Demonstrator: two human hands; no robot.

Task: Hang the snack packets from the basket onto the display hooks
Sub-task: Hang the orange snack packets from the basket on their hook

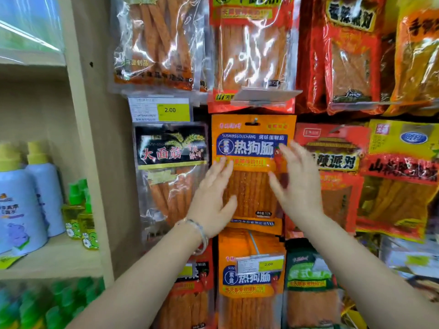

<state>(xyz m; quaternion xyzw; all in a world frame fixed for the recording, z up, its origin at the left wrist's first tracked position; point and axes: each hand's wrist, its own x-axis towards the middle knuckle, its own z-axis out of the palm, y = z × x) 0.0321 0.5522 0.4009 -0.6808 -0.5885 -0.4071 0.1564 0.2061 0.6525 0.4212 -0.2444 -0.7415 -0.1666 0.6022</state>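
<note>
An orange snack packet point(253, 148) with a blue label hangs on a display hook point(255, 121) in the middle of the rack. My left hand point(212, 200) lies open in front of its lower left edge, a bracelet on the wrist. My right hand point(297, 184) is open in front of its right edge, fingers spread. Neither hand grips the packet. Below it hangs another packet of the same kind point(249, 281) behind a price tag point(260, 264). The basket is out of view.
More packets hang all around: a black-labelled one point(171, 148) to the left, red point(332, 153) and yellow ones point(401, 172) to the right, clear ones above. A beige shelf post point(95, 162) stands left, with bottles point(21, 198) on the shelf.
</note>
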